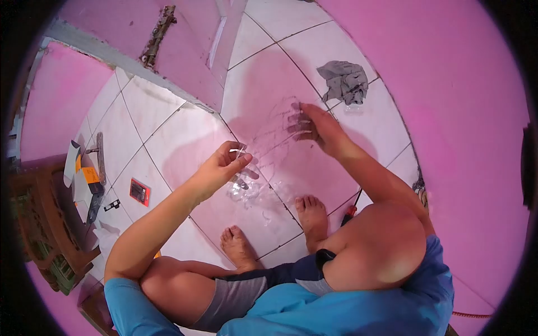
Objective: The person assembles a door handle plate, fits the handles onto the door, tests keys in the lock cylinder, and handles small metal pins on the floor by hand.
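Clear, thin plastic (pixel 272 140) stretches between my two hands above the tiled floor, its outline faint. My left hand (pixel 231 162) pinches its near end between thumb and fingers. At the far end, my right hand (pixel 311 124) has its fingers curled and darkened by shadow; whether they grip the plastic is hard to make out. Below the hands, more crumpled clear plastic (pixel 255 196) lies on the tiles in front of my feet.
A grey cloth (pixel 344 82) lies at the upper right. To the left are a red-and-black package (pixel 139 192), a small black item (pixel 112 205), a hammer-like tool (pixel 100 157) and a wooden chair (pixel 50 218). A pink door (pixel 190 50) stands ahead; pink walls flank the floor.
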Demonstrator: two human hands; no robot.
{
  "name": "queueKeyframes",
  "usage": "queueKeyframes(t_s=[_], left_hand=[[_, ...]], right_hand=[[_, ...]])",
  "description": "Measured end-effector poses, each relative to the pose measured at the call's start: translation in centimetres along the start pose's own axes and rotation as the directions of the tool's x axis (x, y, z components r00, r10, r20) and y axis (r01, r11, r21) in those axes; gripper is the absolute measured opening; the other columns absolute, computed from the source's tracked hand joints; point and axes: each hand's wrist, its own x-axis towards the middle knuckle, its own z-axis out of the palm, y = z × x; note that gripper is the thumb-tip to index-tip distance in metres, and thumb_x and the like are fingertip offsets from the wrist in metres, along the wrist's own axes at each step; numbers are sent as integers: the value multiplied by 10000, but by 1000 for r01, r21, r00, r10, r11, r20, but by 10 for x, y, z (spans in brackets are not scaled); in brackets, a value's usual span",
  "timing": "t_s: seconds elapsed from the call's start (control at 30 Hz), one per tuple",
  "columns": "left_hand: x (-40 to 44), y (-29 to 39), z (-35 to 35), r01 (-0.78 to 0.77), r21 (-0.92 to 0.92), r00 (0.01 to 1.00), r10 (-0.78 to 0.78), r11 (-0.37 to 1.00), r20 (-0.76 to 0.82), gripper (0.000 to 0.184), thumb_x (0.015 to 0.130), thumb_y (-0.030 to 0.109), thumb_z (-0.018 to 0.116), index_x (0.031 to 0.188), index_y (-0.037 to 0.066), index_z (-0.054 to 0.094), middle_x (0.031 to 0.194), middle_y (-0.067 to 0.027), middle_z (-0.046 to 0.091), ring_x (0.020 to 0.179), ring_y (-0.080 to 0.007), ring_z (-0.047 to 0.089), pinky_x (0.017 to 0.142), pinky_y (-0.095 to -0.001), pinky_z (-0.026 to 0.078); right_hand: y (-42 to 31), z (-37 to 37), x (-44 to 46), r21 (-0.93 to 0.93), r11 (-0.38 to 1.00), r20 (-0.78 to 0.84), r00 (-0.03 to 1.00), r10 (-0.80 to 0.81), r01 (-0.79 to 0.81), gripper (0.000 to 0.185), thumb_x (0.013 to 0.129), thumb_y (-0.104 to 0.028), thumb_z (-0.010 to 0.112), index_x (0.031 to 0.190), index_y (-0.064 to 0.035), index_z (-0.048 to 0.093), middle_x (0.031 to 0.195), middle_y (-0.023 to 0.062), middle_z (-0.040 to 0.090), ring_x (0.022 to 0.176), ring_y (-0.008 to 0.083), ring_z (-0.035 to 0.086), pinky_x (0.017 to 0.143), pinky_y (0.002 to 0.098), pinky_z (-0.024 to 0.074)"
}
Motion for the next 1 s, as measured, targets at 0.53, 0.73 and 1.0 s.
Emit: queueKeyframes(t_s=[0.53,0.73,1.0], left_hand=[[43,-37,-8,75,-316,997,-70,946,27,231,1004,135,591,1162,-25,541,1136,-164,646,1055,-296,682,884,-397,579],[56,-43,-12,63,-439,998,-57,896,27,166,1020,79,516,1152,-21,520,1193,-193,631,1099,-339,665,931,-429,566],[53,-39,-16,44,-418,999,-34,907,31,207,1029,79,502,1219,-5,513,1225,-189,625,1107,-342,660,943,-441,558]], right_hand=[[-57,-36,46,-124,981,-38,987,-156,150,383,1034,-323,550,1292,-42,580,1116,69,671,955,204,682,801,384,591],[-72,-26,30,-204,954,-44,972,-232,219,396,1024,-299,582,1301,-17,600,1126,77,672,961,193,680,772,360,593],[-79,-14,23,-288,901,-24,938,-346,325,382,996,-255,636,1280,0,623,1104,71,681,974,169,666,799,337,591]])
